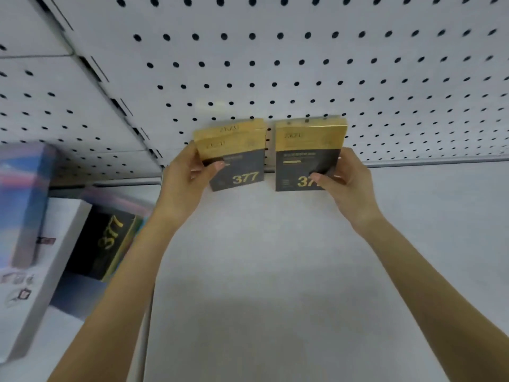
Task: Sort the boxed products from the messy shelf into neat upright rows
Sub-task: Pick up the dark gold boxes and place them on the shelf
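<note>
Two gold-and-dark-grey boxes marked "377" stand side by side at the back of the white shelf point(275, 271), against the pegboard wall. My left hand point(183, 183) grips the left box point(239, 164), which tilts slightly and seems to have a second gold box right behind it. My right hand point(349, 186) grips the right box point(305, 158), which stands upright. A narrow gap separates the two boxes.
On the neighbouring shelf section at the left lie jumbled boxes: a tall pastel blue-pink box point(24, 205), a white box point(41, 271) and a black "377" box point(104, 244) on its side. The pegboard back wall point(275, 64) rises behind.
</note>
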### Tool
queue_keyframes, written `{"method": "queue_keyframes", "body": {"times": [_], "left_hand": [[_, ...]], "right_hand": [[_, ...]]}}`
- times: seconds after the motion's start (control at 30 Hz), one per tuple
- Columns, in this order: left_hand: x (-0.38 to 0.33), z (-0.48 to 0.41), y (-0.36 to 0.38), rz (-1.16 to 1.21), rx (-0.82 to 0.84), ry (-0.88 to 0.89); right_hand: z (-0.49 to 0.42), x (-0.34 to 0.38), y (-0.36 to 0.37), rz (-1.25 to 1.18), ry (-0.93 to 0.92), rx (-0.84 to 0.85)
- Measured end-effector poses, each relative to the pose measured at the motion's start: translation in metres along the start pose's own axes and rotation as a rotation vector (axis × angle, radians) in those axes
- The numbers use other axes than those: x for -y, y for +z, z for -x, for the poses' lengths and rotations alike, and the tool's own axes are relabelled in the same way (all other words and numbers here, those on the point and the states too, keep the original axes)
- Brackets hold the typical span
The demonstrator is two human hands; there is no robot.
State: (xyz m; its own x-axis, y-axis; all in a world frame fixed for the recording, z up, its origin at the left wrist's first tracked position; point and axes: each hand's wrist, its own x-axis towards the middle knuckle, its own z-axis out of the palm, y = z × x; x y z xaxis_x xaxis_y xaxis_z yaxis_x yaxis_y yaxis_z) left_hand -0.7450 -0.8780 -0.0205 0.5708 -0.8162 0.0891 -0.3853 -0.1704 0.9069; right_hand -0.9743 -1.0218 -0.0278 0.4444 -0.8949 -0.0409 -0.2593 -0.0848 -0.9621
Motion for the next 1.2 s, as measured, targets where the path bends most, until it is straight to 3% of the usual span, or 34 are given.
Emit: {"method": "queue_keyframes", "body": {"times": [0.4, 0.63, 1.2], "left_hand": [[0.022, 0.0, -0.002, 0.134, 0.026, -0.079], [0.028, 0.002, -0.002, 0.188, -0.071, -0.078], [0.033, 0.006, -0.006, 0.102, -0.01, -0.09]], "right_hand": [[-0.023, -0.026, -0.019, 0.017, -0.003, -0.031], [-0.022, -0.03, -0.024, -0.037, 0.038, 0.006], [-0.015, -0.033, -0.021, 0.071, -0.004, -0.083]]}}
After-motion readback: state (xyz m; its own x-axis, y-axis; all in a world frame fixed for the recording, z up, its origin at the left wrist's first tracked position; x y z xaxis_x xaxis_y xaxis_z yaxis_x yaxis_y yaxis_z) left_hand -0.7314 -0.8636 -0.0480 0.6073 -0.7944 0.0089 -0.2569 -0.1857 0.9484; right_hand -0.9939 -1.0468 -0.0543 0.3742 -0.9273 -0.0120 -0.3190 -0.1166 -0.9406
